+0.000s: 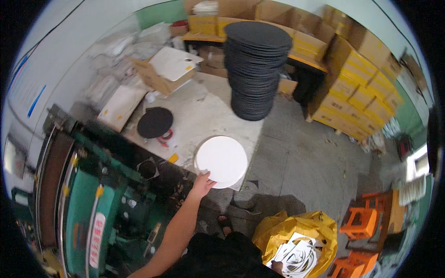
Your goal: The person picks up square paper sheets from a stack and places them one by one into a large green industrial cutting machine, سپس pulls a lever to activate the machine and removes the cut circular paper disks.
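Note:
A stack of round white discs point(222, 162) lies at the near corner of the pale worktable. My left hand point(204, 184) is at the stack's near-left rim, its fingers closed on the edge of a disc. Down at the lower edge, my right hand point(277, 267) is small and in shadow. It meets the left edge of the white offcut sheets point(296, 255) with round holes, and its fingers seem closed on one. Those offcuts lie in the mouth of a large yellow bag point(324, 227).
A tall stack of black discs point(255, 69) stands on the worktable point(199, 111). Farther left lies a single black disc point(155, 122) beside red tape rolls point(165, 137). A green machine point(79, 217) is at left, stacked cartons point(357, 92) and orange stools point(359, 222) at right.

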